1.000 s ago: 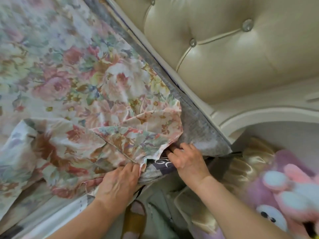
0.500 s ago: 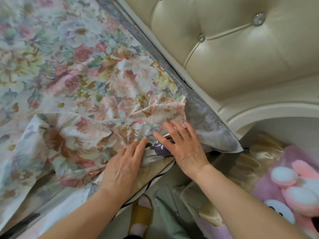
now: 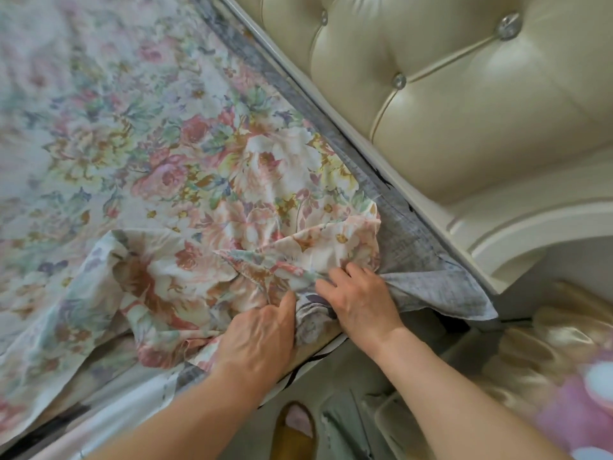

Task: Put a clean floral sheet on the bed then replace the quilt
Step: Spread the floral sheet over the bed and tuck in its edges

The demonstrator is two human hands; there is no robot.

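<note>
Floral cotton everywhere, and the action is right at the head corner of the bed: the floral sheet lies spread flat beyond the fingertips, while its loose corner is bunched in a crumpled fold directly under both hands. Left hand sits on that bunch with its fingers curled into the cloth, thumb up against the fold, gripping it by the look of it. Right hand is just beside it, knuckles bent, fingers digging into the sheet's edge where it meets the grey mattress cover; whether it pinches fabric or only presses it down I cannot tell for certain, though the curl suggests a hold. Now the relation that matters: the bare grey strip runs ahead of and to the right of the right fingertips, its long line following the tufted cream headboard, and the sheet's hem stops short of it. So the corner needs to travel forward and rightward, away from the wrists, and the right hand is the nearer one to that gap. My read is that corner fitting is under way, with the quilt not in sight. A plush toy lies off to the right of the right forearm.
</note>
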